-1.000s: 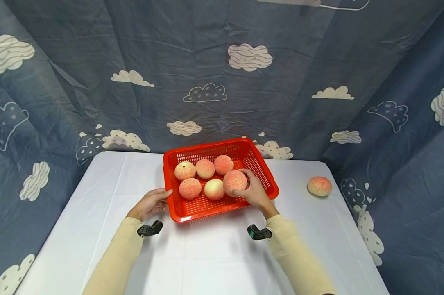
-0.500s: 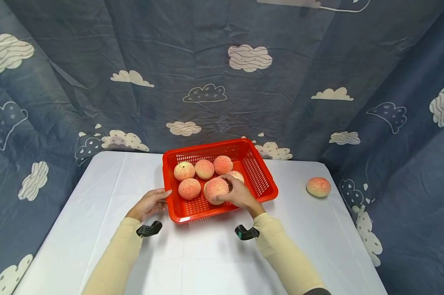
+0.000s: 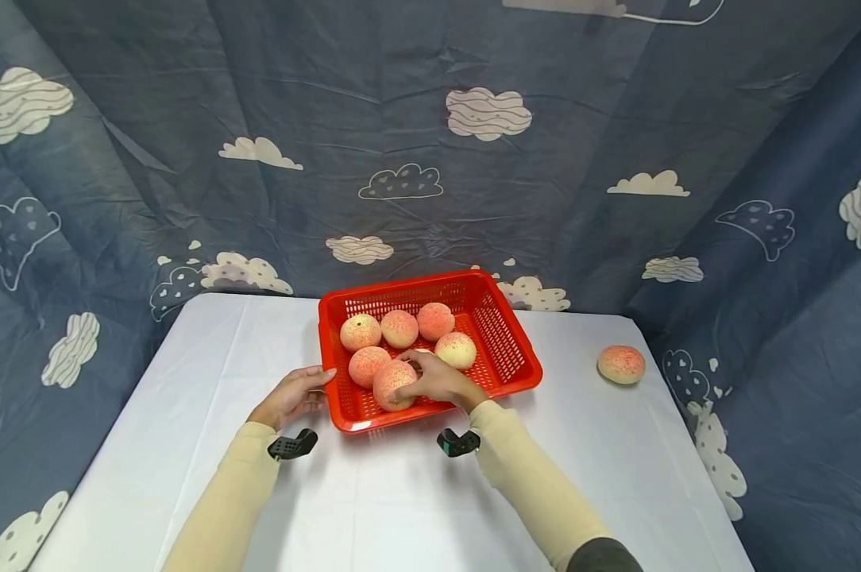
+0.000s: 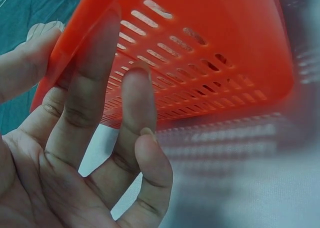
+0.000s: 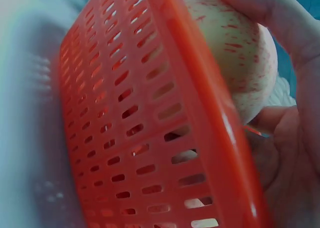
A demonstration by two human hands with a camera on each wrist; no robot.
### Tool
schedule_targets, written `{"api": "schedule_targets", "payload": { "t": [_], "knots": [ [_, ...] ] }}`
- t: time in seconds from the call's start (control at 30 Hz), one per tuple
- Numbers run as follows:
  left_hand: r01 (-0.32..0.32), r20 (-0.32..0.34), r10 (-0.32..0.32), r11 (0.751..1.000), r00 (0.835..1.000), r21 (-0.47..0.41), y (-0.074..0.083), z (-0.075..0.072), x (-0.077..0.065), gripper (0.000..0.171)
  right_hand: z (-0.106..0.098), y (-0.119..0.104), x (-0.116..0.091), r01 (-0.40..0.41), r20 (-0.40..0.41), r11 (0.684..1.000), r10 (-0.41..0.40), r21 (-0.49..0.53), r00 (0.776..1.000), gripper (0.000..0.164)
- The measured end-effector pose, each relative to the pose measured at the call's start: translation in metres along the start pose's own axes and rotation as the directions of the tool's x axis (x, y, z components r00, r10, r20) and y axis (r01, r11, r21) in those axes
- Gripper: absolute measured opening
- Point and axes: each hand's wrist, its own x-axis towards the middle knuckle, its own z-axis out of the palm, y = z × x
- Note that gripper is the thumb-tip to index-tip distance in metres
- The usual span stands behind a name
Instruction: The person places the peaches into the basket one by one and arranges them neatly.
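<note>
A red perforated plastic basket (image 3: pixel 500 334) stands on the table with several peaches inside. My left hand (image 3: pixel 291 397) grips its left rim, thumb on one side and index finger on the other, clear in the left wrist view at the basket wall (image 4: pixel 230 53). With thumb and fingers, my right hand (image 3: pixel 441 380) holds a pink peach (image 3: pixel 391 386) above the basket's front left part. In the right wrist view this peach (image 5: pixel 242 53) shows just past the rim. Close by are a pink peach (image 3: pixel 368 366) and a paler peach (image 3: pixel 456 350); another is mostly hidden behind my right hand.
Three peaches line the back of the basket, among them one at the left (image 3: pixel 361 331) and one at the right (image 3: pixel 435 321). A lone peach (image 3: pixel 621 365) lies on the white-covered table (image 3: pixel 373 508) at far right. A dark cloud-print curtain (image 3: pixel 402 222) hangs behind.
My right hand has carried the held peach leftward and slightly toward me across the basket. The paler peach at right has come into view. My left hand keeps its grip on the rim.
</note>
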Motion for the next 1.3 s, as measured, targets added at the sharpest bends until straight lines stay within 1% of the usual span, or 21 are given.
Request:
{"api": "schedule_targets", "payload": {
  "t": [0.23,0.37,0.47,0.53,0.6,0.77,0.9,1.07,1.3],
  "knots": [
    [0.002,-0.003,-0.002,1.000,1.000,0.010,0.000,0.001,0.002,0.049,0.001,0.005,0.004,0.019,0.036,1.000,-0.019,-0.011,0.999,0.057],
    [0.005,-0.009,-0.005,1.000,1.000,0.009,0.000,0.001,0.001,0.049,0.003,0.007,0.006,0.051,0.033,0.996,-0.049,-0.071,0.998,0.058],
    [0.009,-0.010,-0.009,1.000,1.000,0.010,0.001,0.001,0.001,0.049,0.005,0.009,0.007,0.097,0.026,0.986,-0.095,-0.133,0.995,0.060],
    [0.014,-0.015,-0.013,1.000,1.000,0.009,0.001,0.001,0.001,0.048,0.006,0.010,0.007,0.117,0.023,0.982,-0.115,-0.147,0.993,0.061],
    [0.014,-0.014,-0.014,1.000,1.000,0.010,0.001,0.001,0.001,0.048,0.007,0.011,0.008,0.127,0.019,0.982,-0.125,-0.138,0.992,0.061],
    [0.011,-0.011,-0.011,1.000,1.000,0.006,0.001,0.001,0.001,0.049,0.006,0.011,0.007,0.123,0.018,0.991,-0.122,-0.049,0.992,0.058],
    [0.011,-0.012,-0.010,1.000,1.000,0.008,0.001,0.001,0.001,0.049,0.006,0.011,0.007,0.132,0.004,0.991,-0.132,-0.013,0.991,0.054],
    [0.015,-0.016,-0.015,1.000,1.000,0.008,0.002,0.001,0.001,0.049,0.006,0.012,0.006,0.147,-0.044,0.989,-0.146,0.015,0.988,0.047],
    [0.018,-0.022,-0.018,1.000,1.000,0.016,0.002,0.003,0.000,0.049,0.005,0.010,0.004,0.143,-0.116,0.990,-0.141,0.010,0.983,0.047]
  ]
}}
